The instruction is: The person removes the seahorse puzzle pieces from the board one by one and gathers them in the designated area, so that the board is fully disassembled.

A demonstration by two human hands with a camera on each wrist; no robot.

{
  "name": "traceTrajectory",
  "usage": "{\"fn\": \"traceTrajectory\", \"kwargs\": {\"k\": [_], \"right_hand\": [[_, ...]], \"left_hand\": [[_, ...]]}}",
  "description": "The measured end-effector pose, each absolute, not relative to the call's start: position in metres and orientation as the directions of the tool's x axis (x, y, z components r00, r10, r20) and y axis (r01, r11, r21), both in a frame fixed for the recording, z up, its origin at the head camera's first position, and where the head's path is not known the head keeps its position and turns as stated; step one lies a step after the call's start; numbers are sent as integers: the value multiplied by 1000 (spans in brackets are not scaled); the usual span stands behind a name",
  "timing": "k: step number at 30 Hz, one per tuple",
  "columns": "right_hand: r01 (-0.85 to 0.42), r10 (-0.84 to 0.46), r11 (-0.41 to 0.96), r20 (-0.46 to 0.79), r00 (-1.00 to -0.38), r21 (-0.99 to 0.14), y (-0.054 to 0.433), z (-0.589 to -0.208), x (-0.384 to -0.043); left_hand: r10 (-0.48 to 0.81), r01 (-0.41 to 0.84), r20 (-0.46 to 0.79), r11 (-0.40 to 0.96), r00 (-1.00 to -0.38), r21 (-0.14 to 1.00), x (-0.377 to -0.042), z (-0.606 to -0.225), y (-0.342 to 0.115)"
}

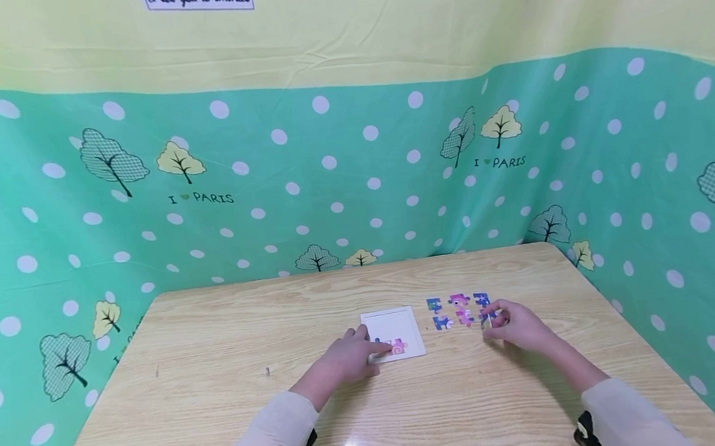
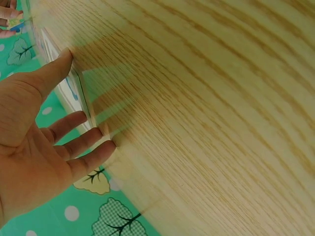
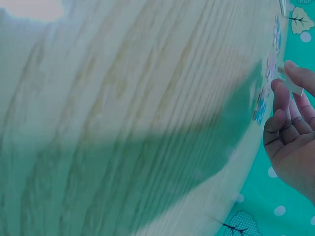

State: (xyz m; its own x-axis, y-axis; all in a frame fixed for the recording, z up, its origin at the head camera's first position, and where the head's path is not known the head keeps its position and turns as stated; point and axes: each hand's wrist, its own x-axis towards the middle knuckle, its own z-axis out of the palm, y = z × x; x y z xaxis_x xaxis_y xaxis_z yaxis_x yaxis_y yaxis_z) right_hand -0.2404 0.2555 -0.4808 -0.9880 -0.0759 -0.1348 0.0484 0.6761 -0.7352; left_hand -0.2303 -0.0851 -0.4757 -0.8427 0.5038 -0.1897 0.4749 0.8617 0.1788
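Note:
A white square puzzle tray (image 1: pixel 418 333) lies on the table, with joined pink and blue jigsaw pieces (image 1: pixel 398 346) along its near edge. My left hand (image 1: pixel 347 357) rests over the tray's left side, its index finger touching those pieces. In the left wrist view the thumb and fingers of that hand (image 2: pixel 34 132) are spread and loosely bent beside the tray edge (image 2: pixel 84 101). To the right, my right hand (image 1: pixel 521 326) pinches a jigsaw piece (image 1: pixel 486 323) between thumb and fingers. The right wrist view shows this piece's pale side (image 3: pixel 297 90), held tilted.
Several loose jigsaw pieces (image 1: pixel 460 301) lie in rows between the tray and my right hand. The wood-grain table (image 1: pixel 220 408) extends around them. A green dotted curtain (image 1: pixel 330 204) hangs behind and along the sides. A tiny dark speck (image 1: pixel 267 371) is on the table at left.

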Motion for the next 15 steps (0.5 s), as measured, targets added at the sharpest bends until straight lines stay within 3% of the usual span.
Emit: {"fn": "traceTrajectory", "kwargs": {"k": [15], "right_hand": [[84,-41,677,-151,-988,-731,272,-486,-237]], "left_hand": [[512,482,-188,857,-838,181,-231,-476,-86]]}}
